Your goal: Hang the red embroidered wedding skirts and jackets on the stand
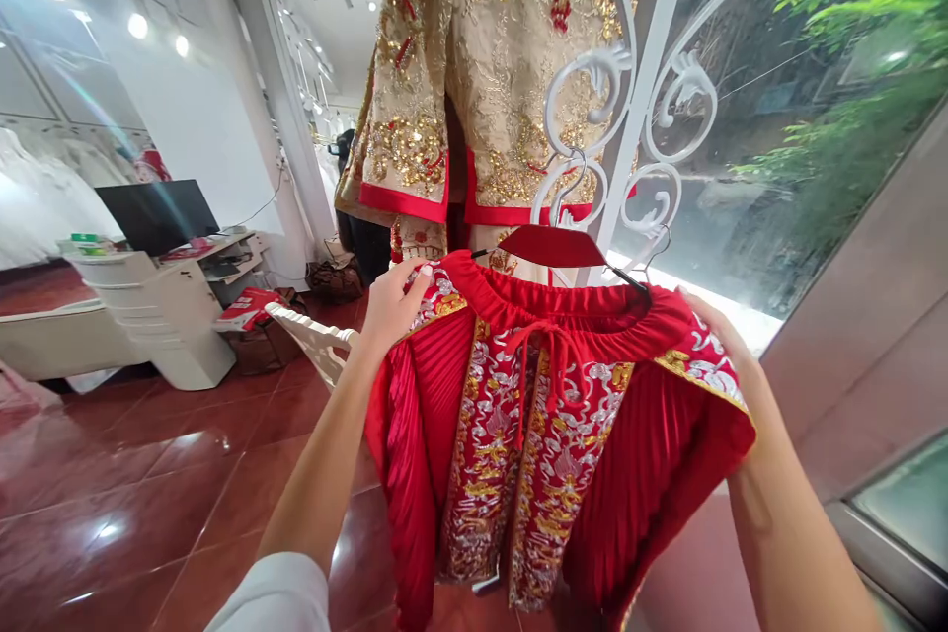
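Note:
A red pleated skirt (511, 434) with silver and gold embroidered panels hangs in front of me, its elastic waistband gathered and a red cord tied in a bow at the front. Inside the waistband sits a hanger (552, 245), whose metal hook rises against the white scrolled metalwork (592, 109). My left hand (398, 304) is closed on the skirt's upper left side, thumb on the front. At the upper right side, my right hand (722, 328) grips the skirt; its fingers are mostly hidden behind the cloth.
Behind the skirt hangs a cream jacket (504, 79) with gold sequins and red trim. A window (800, 118) is on the right. To the left stand a white chair (315, 346), a white desk (140, 316) with a black monitor (158, 215), and bags on the red tiled floor (178, 494).

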Available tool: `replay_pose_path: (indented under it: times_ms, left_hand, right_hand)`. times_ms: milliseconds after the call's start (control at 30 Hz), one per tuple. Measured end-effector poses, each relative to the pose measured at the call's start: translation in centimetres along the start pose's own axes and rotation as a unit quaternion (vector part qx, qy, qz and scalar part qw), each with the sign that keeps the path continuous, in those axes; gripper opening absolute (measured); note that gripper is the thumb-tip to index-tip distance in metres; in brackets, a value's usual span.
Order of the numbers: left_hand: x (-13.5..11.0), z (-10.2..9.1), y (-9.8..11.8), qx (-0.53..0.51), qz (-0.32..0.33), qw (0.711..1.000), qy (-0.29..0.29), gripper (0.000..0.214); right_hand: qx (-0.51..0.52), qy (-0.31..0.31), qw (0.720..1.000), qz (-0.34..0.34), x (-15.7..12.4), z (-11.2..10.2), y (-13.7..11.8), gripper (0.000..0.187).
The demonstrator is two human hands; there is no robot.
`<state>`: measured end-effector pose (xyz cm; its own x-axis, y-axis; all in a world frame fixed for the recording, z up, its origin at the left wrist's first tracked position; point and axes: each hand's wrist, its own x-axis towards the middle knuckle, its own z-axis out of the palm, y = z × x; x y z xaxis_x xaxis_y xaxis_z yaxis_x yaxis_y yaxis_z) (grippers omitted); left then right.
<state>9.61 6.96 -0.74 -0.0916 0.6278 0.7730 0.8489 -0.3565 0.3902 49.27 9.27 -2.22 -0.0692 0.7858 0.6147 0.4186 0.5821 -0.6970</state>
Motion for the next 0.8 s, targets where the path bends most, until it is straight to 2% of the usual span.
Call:
replay_pose_path:
  times_ms: [100, 167, 233, 333, 433, 500, 567, 667, 800]
  left_hand:
    - [0.8, -1.1, 0.9, 0.017, 0.015, 0.998, -0.064, 0.043]
    - [1.3, -1.8, 1.4, -0.005, 0.052, 0.992, -0.112, 0.044]
    - [1.6, -2.2, 1.6, -0.04, 0.078, 0.985, -0.145, 0.045]
    - [1.8, -2.1, 1.4, -0.083, 0.068, 0.982, -0.156, 0.05]
    - [1.9, -1.5, 1.1, -0.144, 0.037, 0.979, -0.14, 0.051]
    - [2.1, -1.1, 1.0, -0.189, 0.022, 0.973, -0.131, 0.047]
    - [2.4, -0.9, 1.1, -0.225, 0.002, 0.966, -0.13, 0.042]
    - [2.9, -0.6, 1.4, -0.277, -0.05, 0.95, -0.136, 0.038]
    - [3.2, -0.1, 1.6, -0.359, -0.109, 0.923, -0.081, 0.038]
  right_hand:
    - [0.007, -0.023, 0.998, 0.057, 0.3, -0.9, -1.6, 0.034]
    - [-0.03, -0.031, 0.999, 0.032, 0.3, -1.1, -2.5, 0.038]
    - [-0.095, -0.041, 0.994, -0.032, 0.2, -0.7, -2.8, 0.044]
    - [-0.155, -0.02, 0.984, -0.089, 0.1, -0.1, -2.4, 0.036]
    - [-0.159, -0.017, 0.983, -0.094, 0.7, -0.2, -2.0, 0.031]
    - [-0.132, -0.032, 0.988, -0.069, 1.6, -0.7, -2.2, 0.03]
    - [-0.07, -0.069, 0.995, -0.013, 2.6, -1.0, -2.5, 0.032]
    - [0.047, -0.118, 0.989, 0.075, 3.7, -0.9, -2.9, 0.037]
    - [0.143, -0.109, 0.975, 0.13, 4.4, -0.4, -3.0, 0.036]
